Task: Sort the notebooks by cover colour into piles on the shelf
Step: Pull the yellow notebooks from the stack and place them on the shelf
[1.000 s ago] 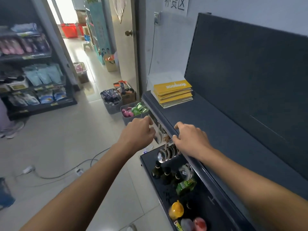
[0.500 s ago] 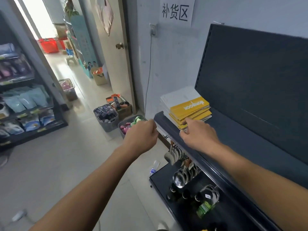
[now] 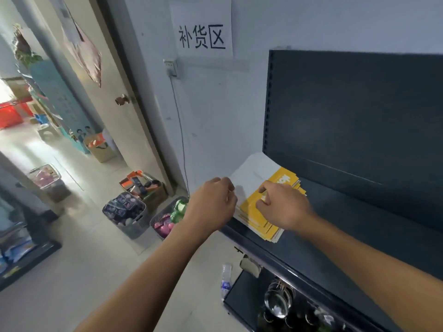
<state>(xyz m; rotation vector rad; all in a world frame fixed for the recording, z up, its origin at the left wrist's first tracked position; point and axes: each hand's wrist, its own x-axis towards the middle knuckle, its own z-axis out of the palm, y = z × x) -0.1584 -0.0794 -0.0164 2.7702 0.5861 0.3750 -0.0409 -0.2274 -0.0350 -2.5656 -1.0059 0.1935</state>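
1 mixed stack of notebooks is seen at the left end of the shelf, yellow covers over white. No separate piles are made, so sorting is judged barely begun. The right hand is laid, fingers curled, on the top yellow cover. The left hand is curled at the stack's edge. Whether either pinches anything cannot be told.

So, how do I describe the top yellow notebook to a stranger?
Find the dark shelf below the paper sign. At its left end sits a notebook stack. The top yellow notebook carries white lettering, unlike the plain white cover behind it.
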